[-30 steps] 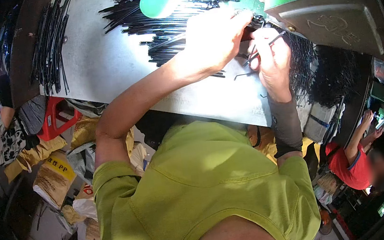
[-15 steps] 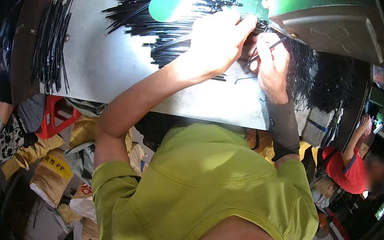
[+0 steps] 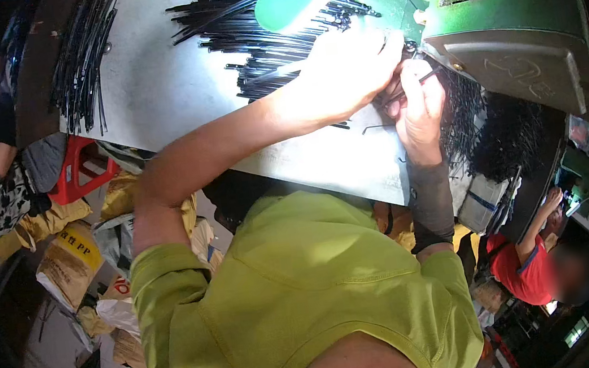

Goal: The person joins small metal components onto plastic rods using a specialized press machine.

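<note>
Clearly, in the head view, the right hand (image 3: 418, 112) pinches at least one black strip (image 3: 433, 74) just beside one green machine (image 3: 514, 6) — whether the left hand (image 3: 350, 68), close by, grips anything, I cannot tell. Two heaps of strips — one central (image 3: 249, 44), one leftward (image 3: 86, 59) — lie on one pale table (image 3: 159, 76).

Reaches toward the green machine (image 3: 517, 6), bending the left elbow (image 3: 148, 190) wide and slanting the bare left forearm (image 3: 221, 145) across. Holds the glare-washed left hand (image 3: 348, 70) just left of the machine. Curls the right hand (image 3: 419, 113) into a pinch beside the machine's near left corner, beyond the dark-sleeved right forearm (image 3: 431, 201).
</note>
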Demonstrator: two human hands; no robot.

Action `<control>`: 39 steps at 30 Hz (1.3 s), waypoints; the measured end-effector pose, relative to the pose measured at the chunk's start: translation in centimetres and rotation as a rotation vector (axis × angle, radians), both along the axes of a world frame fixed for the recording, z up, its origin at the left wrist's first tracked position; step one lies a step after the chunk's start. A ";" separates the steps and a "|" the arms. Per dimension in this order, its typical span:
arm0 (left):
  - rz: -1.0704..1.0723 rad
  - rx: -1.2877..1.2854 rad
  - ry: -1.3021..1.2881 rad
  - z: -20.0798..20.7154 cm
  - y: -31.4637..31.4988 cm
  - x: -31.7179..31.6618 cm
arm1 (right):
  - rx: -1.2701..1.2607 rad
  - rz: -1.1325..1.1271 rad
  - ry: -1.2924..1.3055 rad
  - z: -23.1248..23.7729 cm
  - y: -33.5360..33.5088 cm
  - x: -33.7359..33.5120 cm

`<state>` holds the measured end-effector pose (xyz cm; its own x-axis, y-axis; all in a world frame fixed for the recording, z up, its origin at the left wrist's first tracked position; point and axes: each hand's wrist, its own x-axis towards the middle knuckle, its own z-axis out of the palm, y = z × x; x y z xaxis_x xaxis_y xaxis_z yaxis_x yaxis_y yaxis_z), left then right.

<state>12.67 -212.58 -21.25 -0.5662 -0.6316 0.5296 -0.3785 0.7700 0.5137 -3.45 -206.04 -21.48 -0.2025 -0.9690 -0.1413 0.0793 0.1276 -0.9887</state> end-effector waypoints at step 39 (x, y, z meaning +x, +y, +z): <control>-0.219 1.771 1.403 0.6 1.1 0.9 | -0.094 -0.232 -0.781 -0.6 1.2 -0.7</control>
